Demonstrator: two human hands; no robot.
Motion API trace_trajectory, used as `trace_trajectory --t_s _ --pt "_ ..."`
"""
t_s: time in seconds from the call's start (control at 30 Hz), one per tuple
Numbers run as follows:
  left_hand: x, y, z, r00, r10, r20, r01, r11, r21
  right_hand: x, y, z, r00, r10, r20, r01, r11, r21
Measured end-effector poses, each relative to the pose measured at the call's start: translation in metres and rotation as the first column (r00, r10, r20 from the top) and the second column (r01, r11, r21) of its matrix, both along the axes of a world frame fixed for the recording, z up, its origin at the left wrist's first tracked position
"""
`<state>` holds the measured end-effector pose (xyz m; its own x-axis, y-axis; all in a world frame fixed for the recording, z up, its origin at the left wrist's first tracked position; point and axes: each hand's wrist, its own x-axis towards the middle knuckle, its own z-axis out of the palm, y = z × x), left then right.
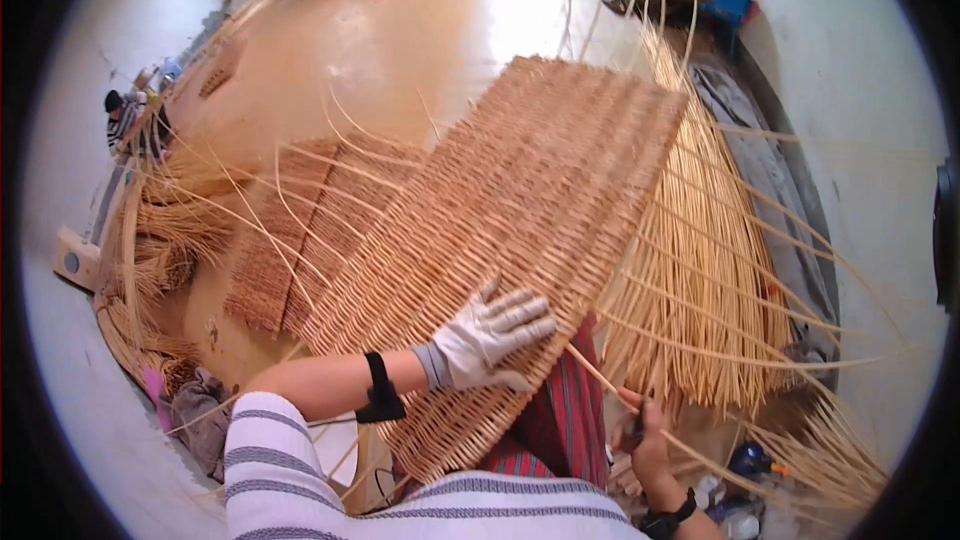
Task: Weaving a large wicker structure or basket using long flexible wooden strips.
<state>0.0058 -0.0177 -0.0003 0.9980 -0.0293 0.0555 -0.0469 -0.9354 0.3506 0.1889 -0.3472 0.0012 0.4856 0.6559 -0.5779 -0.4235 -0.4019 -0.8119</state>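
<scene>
A large woven wicker panel (530, 170) lies slanted across my lap, its far end reaching away toward the upper right. My left hand (488, 335), in a white glove, rests flat on its near part with the fingers stretched out. Beyond the panel's right edge, my bare right hand (650, 440) is closed around a pale wicker rod (597, 370) that runs from the panel's edge. Something small and dark also shows at the right fingers; I cannot make out what it is. Several loose rod ends stick out from both long edges of the panel.
A big bundle of straight rods (700, 290) lies to the right. Other woven panels (290, 230) lie on the floor at left, near coiled bundles (165, 260). Another person (125, 120) sits at the far left. Bottles and a dark blue object (748, 460) stand at lower right.
</scene>
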Motion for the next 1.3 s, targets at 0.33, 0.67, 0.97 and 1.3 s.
trace_trajectory --t_s 0.33,0.67,0.97,1.3 --pt "0.014 0.004 0.001 0.988 -0.029 0.154 0.023 0.999 0.041 0.005 -0.009 0.026 0.943 0.329 0.048 -0.327 0.944 -0.038" --pt "0.019 0.004 0.002 0.985 -0.008 0.170 0.004 1.000 0.022 -0.002 0.000 0.033 0.713 0.470 0.521 -0.545 0.838 -0.010" --pt "0.018 0.003 0.003 0.983 -0.010 0.183 0.009 1.000 0.006 0.001 0.006 0.033 0.748 0.526 0.405 -0.566 0.824 -0.024" --pt "0.016 0.005 0.003 0.984 -0.030 0.173 0.044 0.996 -0.078 0.004 0.018 0.053 0.728 0.543 0.419 -0.560 0.823 -0.094"
